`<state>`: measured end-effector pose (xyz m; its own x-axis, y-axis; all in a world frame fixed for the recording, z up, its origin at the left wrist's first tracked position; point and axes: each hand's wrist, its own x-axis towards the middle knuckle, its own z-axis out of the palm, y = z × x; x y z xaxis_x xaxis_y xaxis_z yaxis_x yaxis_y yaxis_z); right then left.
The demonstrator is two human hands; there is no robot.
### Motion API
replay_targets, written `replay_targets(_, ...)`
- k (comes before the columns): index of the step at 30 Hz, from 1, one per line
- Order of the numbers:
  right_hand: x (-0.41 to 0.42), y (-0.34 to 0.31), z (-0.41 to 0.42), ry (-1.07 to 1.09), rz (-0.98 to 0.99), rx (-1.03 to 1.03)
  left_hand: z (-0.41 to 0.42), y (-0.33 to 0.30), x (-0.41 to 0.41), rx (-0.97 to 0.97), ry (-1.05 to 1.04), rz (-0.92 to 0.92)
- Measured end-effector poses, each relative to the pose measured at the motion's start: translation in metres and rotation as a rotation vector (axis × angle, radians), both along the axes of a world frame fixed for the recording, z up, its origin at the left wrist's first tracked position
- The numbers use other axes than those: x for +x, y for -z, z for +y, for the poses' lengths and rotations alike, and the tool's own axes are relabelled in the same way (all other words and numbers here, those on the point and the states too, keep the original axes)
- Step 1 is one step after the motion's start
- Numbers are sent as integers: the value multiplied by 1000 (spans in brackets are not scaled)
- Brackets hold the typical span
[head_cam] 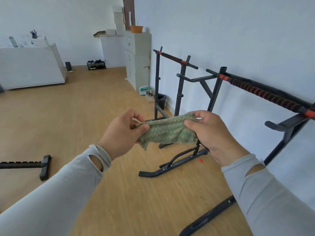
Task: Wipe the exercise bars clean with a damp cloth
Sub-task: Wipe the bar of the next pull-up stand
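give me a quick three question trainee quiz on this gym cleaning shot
1. True or false: the green cloth is already touching the near bar.
2. Which hands hold the cloth? A) left hand only B) right hand only C) both
3. Fill in: the small red piece lies on the ____.

Key:
1. False: it is stretched between the hands, apart from the bar with the red and black wrap.
2. C: each hand pinches one end.
3. Floor, beside the stand's foot.
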<state>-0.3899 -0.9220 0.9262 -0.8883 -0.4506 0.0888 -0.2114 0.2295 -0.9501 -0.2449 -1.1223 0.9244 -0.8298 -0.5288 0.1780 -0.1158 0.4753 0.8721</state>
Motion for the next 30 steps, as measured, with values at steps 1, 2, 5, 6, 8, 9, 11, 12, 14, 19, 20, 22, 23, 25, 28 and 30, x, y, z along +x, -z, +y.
replay_targets(1,1,0,-11,0,-25,-2,-13,-1,0,2,-5,4)
replay_targets(2,2,0,-22,0,-52,-9,-26,-2,0,-1,-7,1)
replay_targets(5,4,0,-51,0,-155,-57,-59,-1,3,15,9,0)
replay_targets(6,5,-1,-59,-6,-214,-86,-67,0,4,33,18,2)
replay_targets(8,8,-2,-75,-34,-368,-154,-80,3,4,56,40,5)
replay_targets(9,9,-1,-82,-36,-434,-186,-86,4,4,83,49,12)
replay_targets(11,8,3,-93,-3,-466,-223,-96,6,3,252,73,65)
replay_targets(12,7,5,-97,18,-449,-234,-100,7,2,385,90,99)
replay_targets(14,5,6,-105,43,-423,-259,-104,8,-1,623,112,125)
replay_targets(19,0,16,-120,170,-206,-89,-111,26,-24,560,-70,64)
replay_targets(20,2,18,-122,219,-99,-17,-109,27,-28,436,-142,66)
replay_targets(22,9,19,-126,251,22,2,-97,25,-31,200,-215,94)
replay_targets(23,13,20,-129,240,34,-13,-89,24,-34,131,-204,107)
replay_targets(25,19,25,-138,187,24,-38,-72,27,-44,81,-143,110)
replay_targets(28,16,33,-150,101,26,-50,-58,33,-66,115,1,103)
replay_targets(30,0,36,-151,46,-7,-68,-55,31,-81,244,174,126)
